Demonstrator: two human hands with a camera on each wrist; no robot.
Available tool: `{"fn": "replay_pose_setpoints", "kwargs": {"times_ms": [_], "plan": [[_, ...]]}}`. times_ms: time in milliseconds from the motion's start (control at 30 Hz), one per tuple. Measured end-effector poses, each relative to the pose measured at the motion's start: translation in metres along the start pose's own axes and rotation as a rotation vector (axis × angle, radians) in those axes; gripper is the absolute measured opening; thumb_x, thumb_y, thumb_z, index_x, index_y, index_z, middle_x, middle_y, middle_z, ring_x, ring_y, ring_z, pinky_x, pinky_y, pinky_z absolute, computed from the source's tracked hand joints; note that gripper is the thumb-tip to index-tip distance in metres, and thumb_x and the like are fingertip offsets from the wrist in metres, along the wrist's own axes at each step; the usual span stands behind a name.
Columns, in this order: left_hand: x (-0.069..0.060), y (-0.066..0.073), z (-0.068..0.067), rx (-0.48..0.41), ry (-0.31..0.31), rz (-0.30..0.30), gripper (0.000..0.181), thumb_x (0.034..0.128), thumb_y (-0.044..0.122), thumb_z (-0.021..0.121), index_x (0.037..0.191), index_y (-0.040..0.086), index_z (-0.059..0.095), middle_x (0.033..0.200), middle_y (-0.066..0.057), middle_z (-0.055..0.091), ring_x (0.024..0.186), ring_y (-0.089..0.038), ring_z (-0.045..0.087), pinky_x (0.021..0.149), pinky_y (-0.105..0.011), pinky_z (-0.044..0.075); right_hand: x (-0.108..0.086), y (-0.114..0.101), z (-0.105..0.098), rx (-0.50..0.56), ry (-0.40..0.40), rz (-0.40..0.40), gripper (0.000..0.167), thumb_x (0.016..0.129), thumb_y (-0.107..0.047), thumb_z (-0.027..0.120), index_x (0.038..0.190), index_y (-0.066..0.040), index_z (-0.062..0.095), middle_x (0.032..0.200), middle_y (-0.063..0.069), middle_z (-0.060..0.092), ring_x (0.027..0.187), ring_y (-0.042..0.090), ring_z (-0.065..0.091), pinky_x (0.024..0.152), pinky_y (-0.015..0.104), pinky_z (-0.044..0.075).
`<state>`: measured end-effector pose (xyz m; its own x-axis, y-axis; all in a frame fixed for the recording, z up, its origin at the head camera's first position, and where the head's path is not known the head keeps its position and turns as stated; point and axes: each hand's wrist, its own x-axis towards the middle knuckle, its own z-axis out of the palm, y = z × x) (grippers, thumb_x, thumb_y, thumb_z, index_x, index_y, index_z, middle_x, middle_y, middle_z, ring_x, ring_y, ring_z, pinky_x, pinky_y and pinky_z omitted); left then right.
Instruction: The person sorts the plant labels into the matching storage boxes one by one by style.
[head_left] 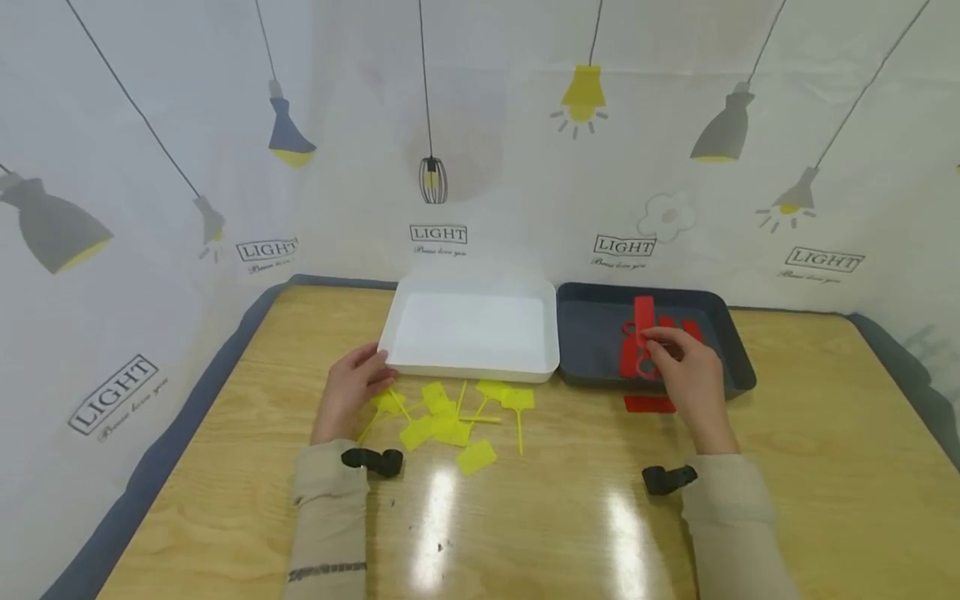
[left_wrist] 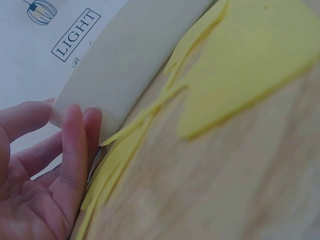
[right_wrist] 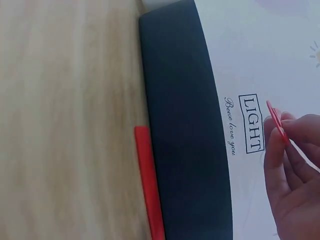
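Note:
At the front left corner of the white tray (head_left: 468, 371) my left hand (head_left: 351, 392) holds the rim, with fingertips against its outer wall (left_wrist: 120, 65). Yellow T-shaped plant labels (head_left: 519, 400) lie overlapping on the table in front of that tray, some close beside the left hand. My right hand (head_left: 693, 375) pinches a flat red tag (head_left: 644, 312) between thumb and fingers, above the dark tray (head_left: 592, 333). Several red pieces (head_left: 693, 331), some with rings, lie inside the dark tray. Another red strip (head_left: 649, 404) lies on the table along its front wall.
Both trays stand side by side at the back of the wooden table (head_left: 540, 525). Behind them hangs a white cloth (head_left: 510, 167) printed with lamps. One yellow label (head_left: 476, 457) lies nearer the table's front than the others.

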<state>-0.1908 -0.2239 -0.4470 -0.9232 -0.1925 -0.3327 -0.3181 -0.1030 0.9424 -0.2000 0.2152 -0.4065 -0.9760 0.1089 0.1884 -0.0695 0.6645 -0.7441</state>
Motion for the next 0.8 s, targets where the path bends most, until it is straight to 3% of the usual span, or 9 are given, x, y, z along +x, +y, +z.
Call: {"fn": "replay_pose_setpoints", "kwargs": {"times_ms": [233, 467, 667, 733, 800], "plan": [[0.001, 0.000, -0.002, -0.011, -0.002, 0.020, 0.052, 0.0858, 0.032, 0.059, 0.131, 0.012, 0.044, 0.110, -0.013, 0.056, 0.095, -0.023, 0.058, 0.081, -0.028, 0.049, 0.013, -0.002, 0.007, 0.068, -0.003, 0.041, 0.028, 0.088, -0.038, 0.053, 0.107, -0.020, 0.063, 0.087, 0.007, 0.064, 0.064, 0.024, 0.057, 0.048, 0.029, 0.042], [0.001, 0.000, -0.001, -0.010, -0.006, 0.022, 0.051, 0.0871, 0.032, 0.057, 0.132, 0.012, 0.043, 0.111, -0.013, 0.056, 0.096, -0.023, 0.058, 0.081, -0.029, 0.049, 0.022, 0.002, 0.014, 0.106, 0.051, 0.134, 0.035, 0.082, -0.051, 0.056, 0.103, -0.025, 0.067, 0.086, 0.000, 0.064, 0.057, 0.016, 0.051, 0.045, 0.044, 0.042], [-0.001, 0.001, -0.002, 0.006, 0.018, 0.018, 0.051, 0.0864, 0.033, 0.058, 0.131, 0.013, 0.043, 0.110, -0.013, 0.056, 0.095, -0.023, 0.058, 0.079, -0.027, 0.049, 0.028, 0.002, 0.023, 0.143, 0.082, 0.168, 0.033, 0.083, -0.045, 0.058, 0.105, -0.022, 0.067, 0.092, 0.002, 0.065, 0.076, 0.015, 0.057, 0.053, 0.040, 0.043], [-0.001, 0.002, -0.001, 0.005, 0.013, 0.024, 0.052, 0.0865, 0.033, 0.058, 0.132, 0.013, 0.042, 0.110, -0.013, 0.056, 0.096, -0.023, 0.058, 0.080, -0.028, 0.049, 0.036, 0.016, 0.029, 0.128, 0.090, 0.145, 0.033, 0.083, -0.049, 0.056, 0.106, -0.027, 0.066, 0.090, -0.001, 0.065, 0.076, 0.013, 0.058, 0.053, 0.033, 0.043], [-0.001, 0.003, -0.001, 0.003, 0.007, 0.028, 0.053, 0.0867, 0.033, 0.058, 0.133, 0.012, 0.041, 0.111, -0.014, 0.056, 0.096, -0.024, 0.058, 0.080, -0.028, 0.049, 0.038, 0.014, 0.029, 0.121, 0.085, 0.143, 0.033, 0.083, -0.048, 0.056, 0.107, -0.027, 0.066, 0.091, -0.001, 0.066, 0.077, 0.013, 0.058, 0.055, 0.031, 0.044]]}}
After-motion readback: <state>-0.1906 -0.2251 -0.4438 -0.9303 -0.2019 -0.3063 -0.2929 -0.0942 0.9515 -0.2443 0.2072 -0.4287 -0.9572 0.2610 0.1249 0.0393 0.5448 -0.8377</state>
